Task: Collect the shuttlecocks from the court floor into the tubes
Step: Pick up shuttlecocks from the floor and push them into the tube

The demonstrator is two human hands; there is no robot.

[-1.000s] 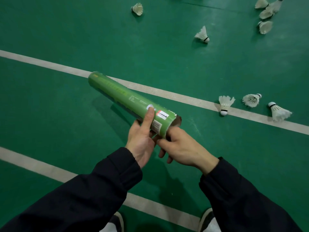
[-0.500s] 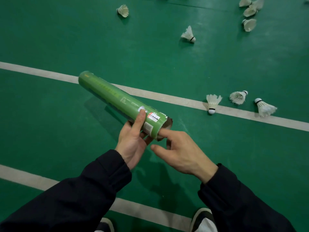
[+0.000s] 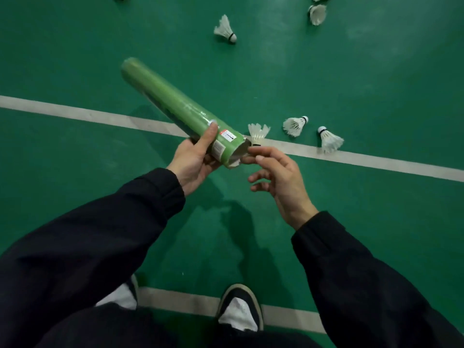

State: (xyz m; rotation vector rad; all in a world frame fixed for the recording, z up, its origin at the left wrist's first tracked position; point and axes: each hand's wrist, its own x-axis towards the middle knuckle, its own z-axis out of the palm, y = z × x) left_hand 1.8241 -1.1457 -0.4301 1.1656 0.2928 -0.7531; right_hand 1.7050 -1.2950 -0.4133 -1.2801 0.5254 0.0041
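My left hand (image 3: 194, 162) grips a green shuttlecock tube (image 3: 175, 106) near its open, frayed mouth, and the tube slants up and away to the left. Just right of the mouth is my right hand (image 3: 278, 177), fingers loosely spread, with the thumb and forefinger tips at the rim and nothing in them. White shuttlecocks lie on the green floor: one (image 3: 258, 134) on the white line just beyond the tube mouth, two more (image 3: 295, 125) (image 3: 330, 140) to its right, one (image 3: 226, 28) farther off, and another (image 3: 317, 13) at the top right.
White court lines (image 3: 75, 114) cross the green floor. My two shoes (image 3: 239, 307) stand on the nearer line (image 3: 180, 301) at the bottom. More shuttlecocks are cut off by the top edge.
My right hand has come away from under the tube mouth and its fingers have spread. The tube now points more steeply away, and the shuttlecocks on the line lie closer to my hands.
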